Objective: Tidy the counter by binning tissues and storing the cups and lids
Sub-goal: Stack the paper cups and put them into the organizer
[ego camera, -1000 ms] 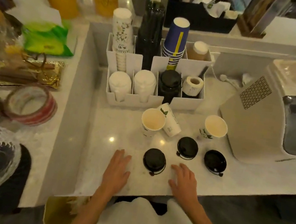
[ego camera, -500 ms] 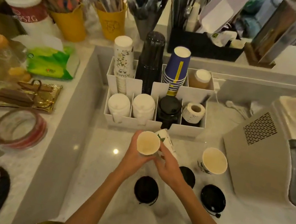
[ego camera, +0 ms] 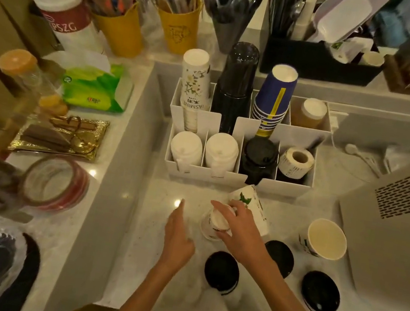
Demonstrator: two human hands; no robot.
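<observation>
My right hand (ego camera: 240,232) grips a small white paper cup (ego camera: 209,230) that stands on the counter (ego camera: 149,227), one white end facing up. A leaf-printed paper cup (ego camera: 255,206) lies on its side just behind that hand. My left hand (ego camera: 178,234) hovers beside the gripped cup, fingers apart and holding nothing. Another paper cup (ego camera: 326,240) stands upright at the right. Three black lids lie near the front edge: one (ego camera: 222,271) between my arms, one (ego camera: 281,257) partly behind my right wrist, one (ego camera: 320,294) at the right.
A white divided organiser (ego camera: 287,188) behind the cups holds cup stacks, white lids, black lids and a label roll. A beige machine (ego camera: 394,239) fills the right side. A tissue pack (ego camera: 94,86), tape roll (ego camera: 57,184) and utensil cups crowd the raised left ledge.
My left hand has let go of the small cup and drawn back to the left. My right hand has shifted from the lying cup onto the small cup, which now stands lower on the counter.
</observation>
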